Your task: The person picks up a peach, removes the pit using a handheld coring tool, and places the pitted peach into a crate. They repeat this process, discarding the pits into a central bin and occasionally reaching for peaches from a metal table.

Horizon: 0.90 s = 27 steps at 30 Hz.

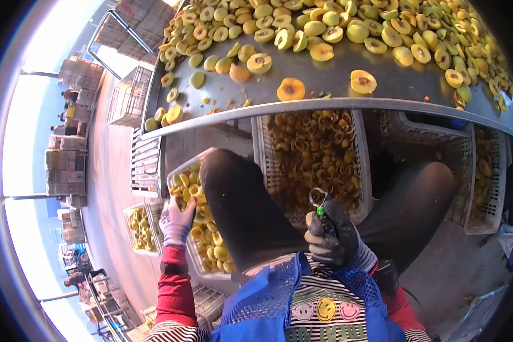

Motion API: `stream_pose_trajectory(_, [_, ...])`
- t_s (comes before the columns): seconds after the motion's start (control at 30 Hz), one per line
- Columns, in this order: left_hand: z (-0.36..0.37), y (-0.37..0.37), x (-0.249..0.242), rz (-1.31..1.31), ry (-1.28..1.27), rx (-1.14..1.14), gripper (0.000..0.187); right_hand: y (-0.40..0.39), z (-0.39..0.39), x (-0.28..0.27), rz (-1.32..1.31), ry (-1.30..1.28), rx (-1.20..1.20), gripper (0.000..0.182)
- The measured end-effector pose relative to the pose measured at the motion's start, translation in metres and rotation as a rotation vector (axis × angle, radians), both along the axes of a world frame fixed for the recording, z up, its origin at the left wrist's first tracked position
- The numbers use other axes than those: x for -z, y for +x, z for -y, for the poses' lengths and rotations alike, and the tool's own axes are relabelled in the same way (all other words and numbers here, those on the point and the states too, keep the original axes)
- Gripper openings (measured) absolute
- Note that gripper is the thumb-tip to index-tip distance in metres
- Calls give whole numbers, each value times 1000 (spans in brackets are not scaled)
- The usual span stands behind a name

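Note:
My left hand (177,221), in a light glove, is at the upper left edge of a crate (195,263) of yellow-green fruit halves. Its thumb and fingers are round a fruit half (182,202), partly hidden among the others. In front of my body my right hand (332,235), in a dark grey glove, is closed on a tool with a metal loop (318,197) and a green band. Behind the loop, below the table edge, a crate (363,165) holds brown-orange fruit scraps.
A metal table (325,74) heaped with fruit halves (262,23) crosses the top, its raised rim (336,103) above my knees. More crates stand at right (470,188) and left (151,228). Stacked crates and people are in the left background.

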<state>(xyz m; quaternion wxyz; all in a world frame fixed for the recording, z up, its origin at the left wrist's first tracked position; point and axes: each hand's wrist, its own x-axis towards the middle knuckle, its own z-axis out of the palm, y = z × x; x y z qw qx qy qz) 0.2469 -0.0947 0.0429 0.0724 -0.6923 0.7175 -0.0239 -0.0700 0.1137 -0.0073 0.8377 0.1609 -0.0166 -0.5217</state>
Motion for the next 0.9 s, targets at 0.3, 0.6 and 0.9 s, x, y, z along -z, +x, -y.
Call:
stream_pose_trajectory(0.3, [87,-296,7,-388,33,616,36,-8,18,6,-317,209,0,50])
stream_pose_trajectory(0.6, [38,-307,17,-1269,611,536,31,-43,36,-22,-869,349,153,43])
stream_pose_trajectory(0.9, [-58,-272,9,-1550,589,336,32,-25,32,-10,-1805,0,249,38])
